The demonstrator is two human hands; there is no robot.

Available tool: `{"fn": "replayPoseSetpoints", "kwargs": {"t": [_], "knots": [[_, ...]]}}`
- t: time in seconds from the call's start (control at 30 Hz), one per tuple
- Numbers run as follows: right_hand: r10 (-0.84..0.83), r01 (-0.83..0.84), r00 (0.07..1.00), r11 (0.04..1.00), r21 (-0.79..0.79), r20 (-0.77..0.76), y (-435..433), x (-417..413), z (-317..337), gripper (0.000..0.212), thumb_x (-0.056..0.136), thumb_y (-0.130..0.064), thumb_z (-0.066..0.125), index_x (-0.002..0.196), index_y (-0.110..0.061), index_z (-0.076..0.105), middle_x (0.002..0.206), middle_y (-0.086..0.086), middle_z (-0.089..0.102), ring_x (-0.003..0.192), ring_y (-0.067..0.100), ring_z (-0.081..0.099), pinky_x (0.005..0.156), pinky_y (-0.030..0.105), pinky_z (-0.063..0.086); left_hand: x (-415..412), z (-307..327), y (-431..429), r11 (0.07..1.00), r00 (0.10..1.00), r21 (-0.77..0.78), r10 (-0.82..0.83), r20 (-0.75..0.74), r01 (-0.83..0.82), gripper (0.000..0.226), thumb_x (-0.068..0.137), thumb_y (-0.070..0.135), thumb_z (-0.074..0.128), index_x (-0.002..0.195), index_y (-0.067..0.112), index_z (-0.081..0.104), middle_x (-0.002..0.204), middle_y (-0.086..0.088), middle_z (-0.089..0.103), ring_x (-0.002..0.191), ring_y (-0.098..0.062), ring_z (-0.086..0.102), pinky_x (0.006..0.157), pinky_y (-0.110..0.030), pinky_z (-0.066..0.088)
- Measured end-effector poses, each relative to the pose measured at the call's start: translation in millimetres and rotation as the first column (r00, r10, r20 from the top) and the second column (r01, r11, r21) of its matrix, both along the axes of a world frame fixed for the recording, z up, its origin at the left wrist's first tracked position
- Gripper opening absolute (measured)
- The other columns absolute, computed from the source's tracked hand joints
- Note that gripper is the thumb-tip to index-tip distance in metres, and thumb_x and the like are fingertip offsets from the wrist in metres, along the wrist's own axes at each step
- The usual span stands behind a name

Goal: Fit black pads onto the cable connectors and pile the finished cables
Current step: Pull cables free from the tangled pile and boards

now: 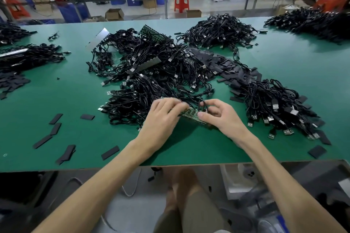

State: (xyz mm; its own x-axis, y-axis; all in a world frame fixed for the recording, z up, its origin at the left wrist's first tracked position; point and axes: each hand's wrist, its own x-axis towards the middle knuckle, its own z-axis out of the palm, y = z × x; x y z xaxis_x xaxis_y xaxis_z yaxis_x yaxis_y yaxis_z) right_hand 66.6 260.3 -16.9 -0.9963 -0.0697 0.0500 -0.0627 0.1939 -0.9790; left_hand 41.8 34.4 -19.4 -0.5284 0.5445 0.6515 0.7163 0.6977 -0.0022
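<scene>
Both hands meet low over the green desk (79, 98). The left hand (162, 117) has its fingers (176, 104) curled tight on one end of a narrow, flat green board (190, 113). On the right hand (221, 117), thumb and forefinger pinch a thin, glossy cable (203, 105) looped at the board's other end. Left of the fingers, flat matte black pads (55, 118) lie scattered. Right of them sits a tangled cable heap (280, 108), its silvery plugs poking out. Beyond the fingers there's a bigger tangle (151, 66) and a drift of dark strips (221, 62).

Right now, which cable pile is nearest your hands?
The middle pile: left hand and right hand are at its near edge. The right pile lies off to the side; the rest sit farther back.
</scene>
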Motion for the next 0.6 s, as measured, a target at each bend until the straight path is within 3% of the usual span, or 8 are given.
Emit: {"fn": "replayPoseSetpoints", "kwargs": {"t": [0.07, 0.17, 0.37, 0.6], "knots": [[-0.033, 0.033, 0.999, 0.999, -0.040, 0.003, 2.4, -0.4, 0.1, 0.032, 0.090, -0.021, 0.079, 0.119, -0.023, 0.066, 0.102, 0.004, 0.077, 0.081, 0.009, 0.068, 0.072, 0.020, 0.055, -0.9, 3.0, -0.8, 0.976, 0.974, 0.022, 0.217, 0.060, -0.219, 0.071, 0.074, -0.012, 0.072, 0.141, 0.005, 0.052, 0.134, -0.014, 0.053, 0.128, -0.028, 0.040, 0.104, -0.040, 0.031], [-0.068, 0.069, 0.998, 0.994, -0.086, 0.015, 4.9, -0.4, 1.1, 0.034, 0.089, -0.016, 0.079, 0.120, -0.021, 0.067, 0.107, -0.003, 0.077, 0.081, 0.006, 0.068, 0.068, 0.018, 0.053, -2.9, 6.1, -5.5, 0.923, 0.914, 0.019, 0.378, 0.146, -0.385, 0.077, 0.079, -0.012, 0.068, 0.149, 0.006, 0.042, 0.144, -0.015, 0.046, 0.135, -0.026, 0.032, 0.108, -0.042, 0.027], [-0.200, 0.203, 0.979, 0.951, -0.234, 0.036, 11.1, 3.1, 5.1, 0.032, 0.089, -0.006, 0.074, 0.119, -0.015, 0.068, 0.109, -0.006, 0.077, 0.085, 0.004, 0.067, 0.067, 0.019, 0.049, -7.3, 6.1, -11.2, 0.888, 0.871, 0.022, 0.446, 0.206, -0.460, 0.096, 0.069, -0.010, 0.076, 0.153, 0.009, 0.034, 0.149, -0.014, 0.036, 0.136, -0.032, 0.033, 0.111, -0.041, 0.025], [-0.277, 0.287, 0.955, 0.787, -0.546, 0.103, 14.2, 7.5, 11.4, 0.025, 0.082, 0.000, 0.068, 0.105, -0.009, 0.070, 0.096, -0.001, 0.069, 0.083, 0.012, 0.054, 0.070, 0.028, 0.041, -17.7, 4.0, -26.6, 0.864, 0.829, 0.051, 0.463, 0.314, -0.502, 0.077, 0.088, 0.013, 0.076, 0.152, 0.007, 0.035, 0.149, -0.014, 0.035, 0.138, -0.035, 0.033, 0.114, -0.043, 0.023]]}}
